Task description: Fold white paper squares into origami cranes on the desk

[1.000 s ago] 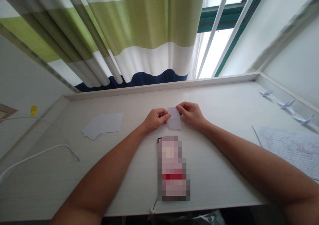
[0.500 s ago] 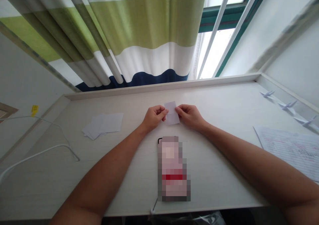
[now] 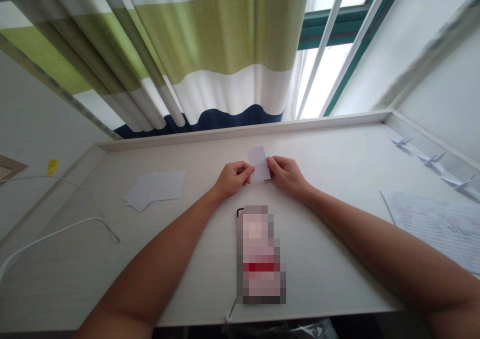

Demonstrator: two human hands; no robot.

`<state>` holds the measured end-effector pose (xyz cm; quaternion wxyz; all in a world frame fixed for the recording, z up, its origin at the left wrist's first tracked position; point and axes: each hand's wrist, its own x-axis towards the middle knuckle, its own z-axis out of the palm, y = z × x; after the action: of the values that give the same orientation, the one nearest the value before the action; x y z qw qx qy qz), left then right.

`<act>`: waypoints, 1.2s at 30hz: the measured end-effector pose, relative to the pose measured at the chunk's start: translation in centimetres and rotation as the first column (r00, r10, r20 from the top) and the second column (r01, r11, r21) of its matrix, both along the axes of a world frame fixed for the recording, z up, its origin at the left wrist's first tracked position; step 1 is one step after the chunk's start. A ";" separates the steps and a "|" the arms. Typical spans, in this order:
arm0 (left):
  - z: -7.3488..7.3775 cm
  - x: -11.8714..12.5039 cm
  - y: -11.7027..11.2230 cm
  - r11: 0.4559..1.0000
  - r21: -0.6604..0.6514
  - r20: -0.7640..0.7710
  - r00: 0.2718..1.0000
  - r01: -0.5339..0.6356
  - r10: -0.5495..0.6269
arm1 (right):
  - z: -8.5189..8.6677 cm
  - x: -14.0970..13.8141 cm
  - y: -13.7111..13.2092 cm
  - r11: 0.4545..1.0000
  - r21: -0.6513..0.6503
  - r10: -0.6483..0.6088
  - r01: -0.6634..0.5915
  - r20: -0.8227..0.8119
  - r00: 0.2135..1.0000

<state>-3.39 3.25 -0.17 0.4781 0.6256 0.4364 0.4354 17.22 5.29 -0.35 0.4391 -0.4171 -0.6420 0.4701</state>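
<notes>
Over table (image 3: 322, 149), beyond phone (image 3: 259, 239), pinching small creased paper (image 3: 258, 158) by opposite side edges with left hand (image 3: 232, 179) and right hand (image 3: 290, 173). Moved slightly farther toward curtain (image 3: 225, 39) than one second ago, now gripped nearer mid-edge on right side: seemingly regripped, still being handled.

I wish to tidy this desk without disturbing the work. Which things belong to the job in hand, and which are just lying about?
Job:
- small creased paper, held by left hand and right hand
- probably loose white sheets and folded paper pieces

Lying about, it seems:
- lined paper
- white cable
- pixelated phone-like object, role unclear
</notes>
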 end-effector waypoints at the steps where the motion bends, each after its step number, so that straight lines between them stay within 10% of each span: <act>1: -0.1 0.0 0.0 1.000 0.002 0.010 1.000 -0.010 0.010 | 0.0 0.0 0.0 1.000 -0.008 0.017 -0.017 0.009 1.000; 36: 0.1 0.0 0.2 0.992 0.012 0.083 0.988 -0.128 0.127 | 0.3 0.5 -0.3 0.988 0.020 0.141 -0.151 0.256 0.956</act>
<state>-3.34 3.41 -0.08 0.4614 0.5821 0.4516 0.4943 17.67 4.96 -0.08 0.3253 -0.4166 -0.7312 0.4313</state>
